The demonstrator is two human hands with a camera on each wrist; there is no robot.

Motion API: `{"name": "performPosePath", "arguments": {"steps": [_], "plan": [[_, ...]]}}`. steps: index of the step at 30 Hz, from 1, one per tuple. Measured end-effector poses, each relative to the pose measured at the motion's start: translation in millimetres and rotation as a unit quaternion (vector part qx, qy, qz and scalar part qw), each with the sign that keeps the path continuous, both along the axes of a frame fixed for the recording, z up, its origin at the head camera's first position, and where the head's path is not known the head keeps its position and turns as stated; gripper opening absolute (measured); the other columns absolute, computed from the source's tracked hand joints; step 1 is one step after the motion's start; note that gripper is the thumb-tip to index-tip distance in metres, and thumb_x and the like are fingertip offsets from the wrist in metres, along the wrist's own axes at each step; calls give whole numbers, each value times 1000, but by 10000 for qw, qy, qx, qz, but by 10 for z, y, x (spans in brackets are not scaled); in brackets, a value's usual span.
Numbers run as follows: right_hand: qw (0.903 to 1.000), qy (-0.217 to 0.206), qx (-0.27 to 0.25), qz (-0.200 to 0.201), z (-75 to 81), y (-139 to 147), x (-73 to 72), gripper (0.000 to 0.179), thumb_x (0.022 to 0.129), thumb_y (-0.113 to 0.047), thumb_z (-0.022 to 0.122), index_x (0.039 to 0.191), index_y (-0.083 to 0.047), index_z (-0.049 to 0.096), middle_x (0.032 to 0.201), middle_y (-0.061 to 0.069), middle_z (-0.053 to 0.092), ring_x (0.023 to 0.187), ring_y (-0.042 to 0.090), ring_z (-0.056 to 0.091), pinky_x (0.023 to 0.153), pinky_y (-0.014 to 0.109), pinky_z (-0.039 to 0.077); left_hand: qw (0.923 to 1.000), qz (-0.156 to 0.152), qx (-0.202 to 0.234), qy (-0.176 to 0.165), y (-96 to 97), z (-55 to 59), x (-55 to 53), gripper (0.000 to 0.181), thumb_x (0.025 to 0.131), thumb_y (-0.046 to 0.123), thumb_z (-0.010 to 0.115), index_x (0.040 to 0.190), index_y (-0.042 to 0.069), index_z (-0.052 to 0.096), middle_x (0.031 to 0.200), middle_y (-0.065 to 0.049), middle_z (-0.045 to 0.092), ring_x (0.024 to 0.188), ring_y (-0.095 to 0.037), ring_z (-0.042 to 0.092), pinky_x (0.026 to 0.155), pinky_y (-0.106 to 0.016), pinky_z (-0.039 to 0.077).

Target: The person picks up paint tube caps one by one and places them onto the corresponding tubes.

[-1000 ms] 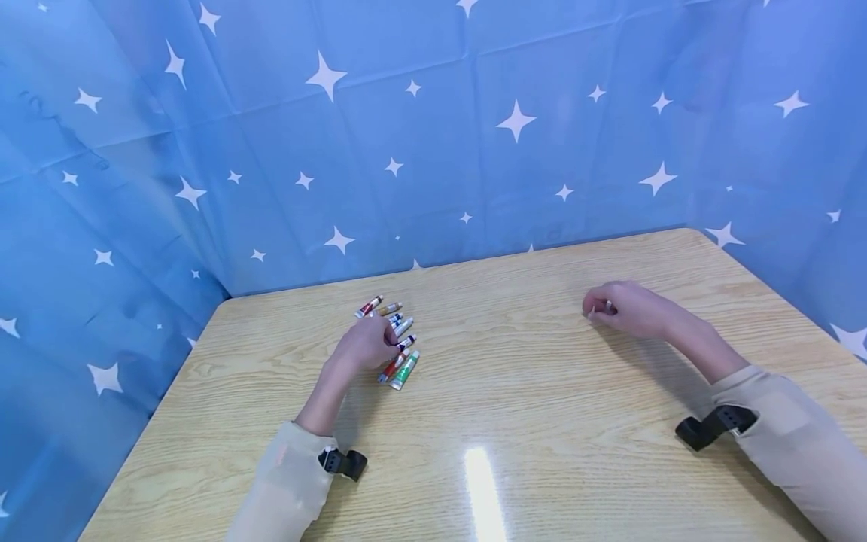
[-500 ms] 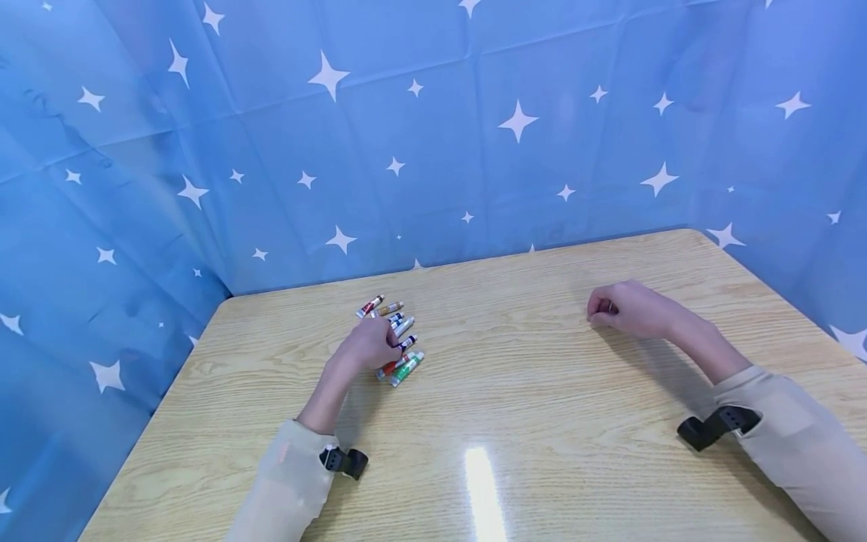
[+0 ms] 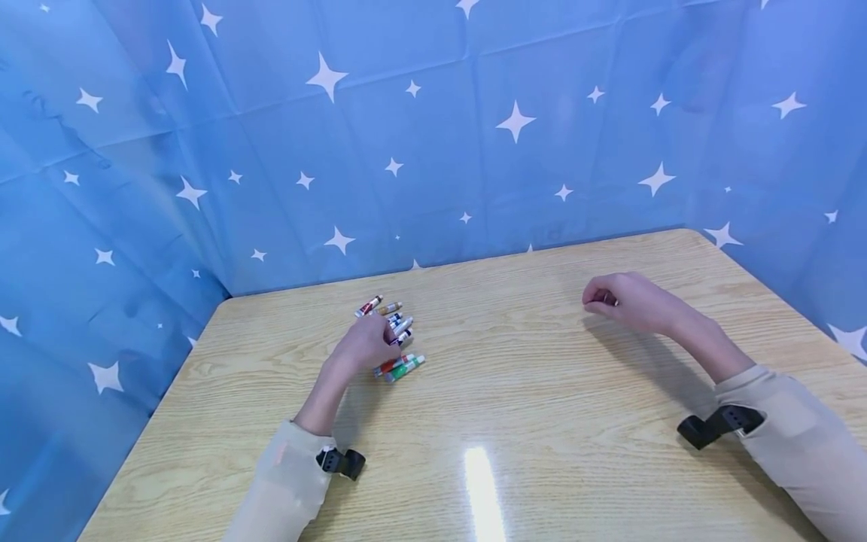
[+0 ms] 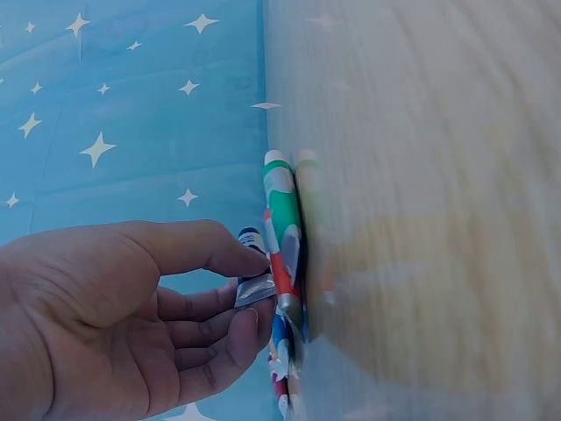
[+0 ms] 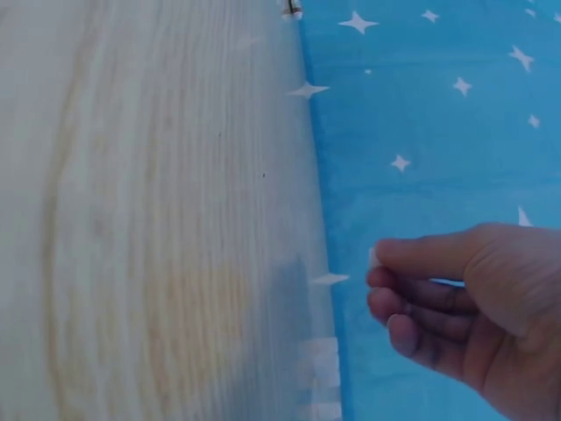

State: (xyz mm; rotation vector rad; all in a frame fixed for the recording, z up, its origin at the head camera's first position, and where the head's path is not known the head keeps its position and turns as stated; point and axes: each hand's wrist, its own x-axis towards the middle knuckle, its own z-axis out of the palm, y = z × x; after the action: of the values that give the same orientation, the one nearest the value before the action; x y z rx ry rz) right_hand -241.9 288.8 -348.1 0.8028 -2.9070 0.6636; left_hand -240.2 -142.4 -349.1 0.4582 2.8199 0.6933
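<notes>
My left hand (image 3: 366,342) reaches over a row of small paint tubes on the table's left. Its thumb and fingers pinch a dark blue tube (image 4: 253,239), silver crimped end toward the wrist camera. Nearest me, a green tube (image 3: 405,369) and a red-orange tube (image 3: 391,366) lie side by side. Beyond the fingers are a white-silver tube (image 3: 403,326), an ochre tube (image 3: 389,309) and a dark red tube (image 3: 369,306); the hand partly covers the row. My right hand (image 3: 626,301) hovers with loosely curled fingers. A pale spot at its thumb tip is too small to identify.
The wooden table (image 3: 515,376) has its far edge against a blue curtain (image 3: 433,150) with white stars. A bright light reflection (image 3: 484,493) lies near the front. Each sleeve carries a black wrist camera (image 3: 342,461).
The green and red-orange tubes have swung so their caps point more to the right. The dark blue tube has shifted closer to the white-silver one. My right hand has risen slightly.
</notes>
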Motion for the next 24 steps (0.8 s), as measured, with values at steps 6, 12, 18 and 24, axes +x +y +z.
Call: {"name": "performPosePath", "arguments": {"steps": [6, 12, 18, 24], "plan": [[9993, 288, -222, 51, 43, -46, 43, 4, 95, -3, 68, 99, -3, 70, 84, 0, 69, 75, 10, 62, 65, 28, 52, 9992, -272, 243, 140, 17, 46, 28, 43, 90, 5, 68, 58, 14, 42, 51, 5, 34, 47, -9, 32, 51, -25, 27], [9967, 639, -469, 179, 79, -101, 93, 5, 95, -2, 68, 98, -6, 70, 79, -4, 64, 67, 5, 56, 59, 26, 49, 9974, -474, 426, 330, 67, 112, 69, 18, 88, 3, 64, 73, 7, 57, 63, 2, 50, 53, -9, 43, 54, -24, 36], [9933, 990, -541, 264, 130, -178, 138, 5, 95, -3, 69, 98, -7, 71, 77, -5, 63, 65, 4, 55, 58, 25, 49, 9928, -668, 893, 447, 111, 161, 133, 6, 88, 3, 66, 93, -1, 65, 82, -5, 64, 70, -12, 57, 65, -27, 50], [9908, 1169, -618, 287, 156, -239, 163, 6, 94, -3, 71, 98, -7, 71, 78, -9, 63, 66, 4, 57, 60, 24, 51, 9871, -770, 1301, 528, 151, 193, 194, 9, 91, 2, 65, 99, -2, 63, 86, -6, 64, 76, -15, 60, 69, -28, 51]]}}
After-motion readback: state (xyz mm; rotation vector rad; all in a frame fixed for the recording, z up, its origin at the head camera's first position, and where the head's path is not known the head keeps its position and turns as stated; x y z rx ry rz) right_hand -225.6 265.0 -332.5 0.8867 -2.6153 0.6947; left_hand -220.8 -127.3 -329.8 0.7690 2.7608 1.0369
